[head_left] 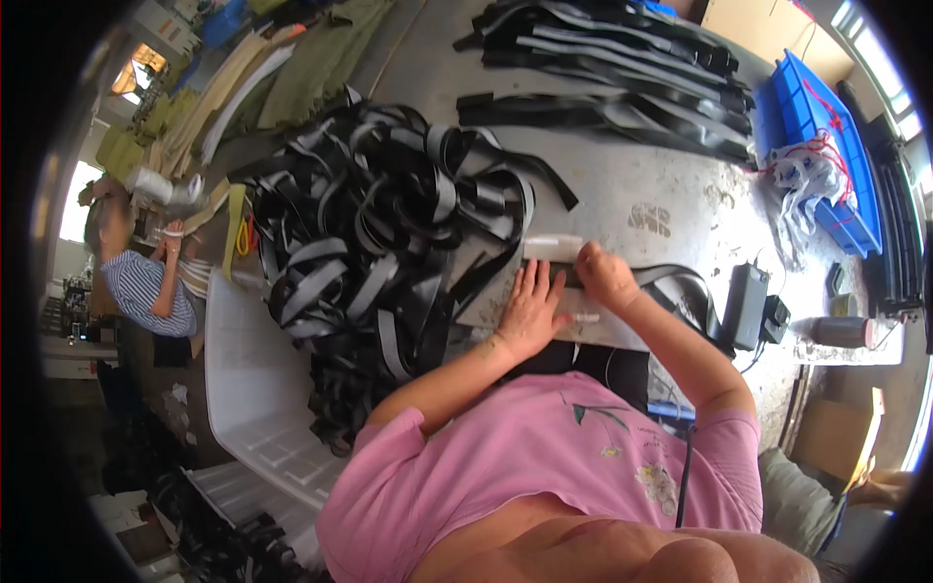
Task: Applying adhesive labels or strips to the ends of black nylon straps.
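My left hand [526, 313] lies palm down at the table's near side, fingers stretched out over a dark strap. Close to its right, my right hand [608, 279] is closed, with its fingertips curled under; whatever they hold is hidden. A pale, partly clear strip [553, 247] lies flat just beyond both hands. From beside my right hand a black strap [692, 279] curves away to the right. A big tangled heap of black and grey straps [374, 209] stands left of my left hand, and some strands reach close to it.
Bundled black straps [612, 112] lie at the table's far side. A blue crate [826, 160] with a plastic bag [809, 180] stands at the right, near a black box-shaped device [745, 306]. A white bin [243, 374] is at the left; beyond it works another person [146, 287].
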Action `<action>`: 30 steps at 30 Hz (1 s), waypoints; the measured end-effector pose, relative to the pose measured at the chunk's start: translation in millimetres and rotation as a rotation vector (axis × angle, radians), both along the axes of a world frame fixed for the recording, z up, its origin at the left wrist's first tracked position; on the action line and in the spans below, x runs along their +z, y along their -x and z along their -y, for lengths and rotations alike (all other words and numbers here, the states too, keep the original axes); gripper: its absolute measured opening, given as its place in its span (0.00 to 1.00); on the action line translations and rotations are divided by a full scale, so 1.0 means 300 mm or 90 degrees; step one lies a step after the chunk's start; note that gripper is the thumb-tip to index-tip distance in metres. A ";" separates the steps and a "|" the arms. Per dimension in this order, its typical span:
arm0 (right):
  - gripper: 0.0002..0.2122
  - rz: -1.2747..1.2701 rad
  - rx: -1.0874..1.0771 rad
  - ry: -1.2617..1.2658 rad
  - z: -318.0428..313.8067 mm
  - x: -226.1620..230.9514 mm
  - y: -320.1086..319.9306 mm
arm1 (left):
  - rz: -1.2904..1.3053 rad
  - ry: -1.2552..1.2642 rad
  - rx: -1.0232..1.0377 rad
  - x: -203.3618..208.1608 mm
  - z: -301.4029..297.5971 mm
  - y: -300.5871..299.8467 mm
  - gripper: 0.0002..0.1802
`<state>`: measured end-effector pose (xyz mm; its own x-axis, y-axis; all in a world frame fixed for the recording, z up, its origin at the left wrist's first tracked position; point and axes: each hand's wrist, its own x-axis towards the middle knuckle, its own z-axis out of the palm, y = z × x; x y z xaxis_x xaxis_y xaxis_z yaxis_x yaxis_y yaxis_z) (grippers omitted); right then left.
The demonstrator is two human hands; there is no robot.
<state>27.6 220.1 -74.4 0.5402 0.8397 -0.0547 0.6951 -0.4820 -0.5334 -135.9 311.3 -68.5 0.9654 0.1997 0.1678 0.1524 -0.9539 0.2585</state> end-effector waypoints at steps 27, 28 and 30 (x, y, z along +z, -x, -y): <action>0.13 -0.148 -0.098 0.175 -0.056 0.044 -0.041 | 0.065 0.013 0.104 -0.005 -0.083 -0.023 0.25; 0.13 -0.173 -0.104 0.171 -0.055 0.045 -0.043 | 0.041 0.010 0.093 0.001 -0.093 -0.029 0.23; 0.13 -0.199 -0.109 0.167 -0.054 0.047 -0.043 | 0.011 0.025 0.099 0.022 -0.100 -0.044 0.20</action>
<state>40.6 236.3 -60.4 0.5940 0.6754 -0.4371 0.4187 -0.7235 -0.5489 -122.6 341.4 -61.8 0.9195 0.3526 0.1738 0.2919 -0.9086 0.2989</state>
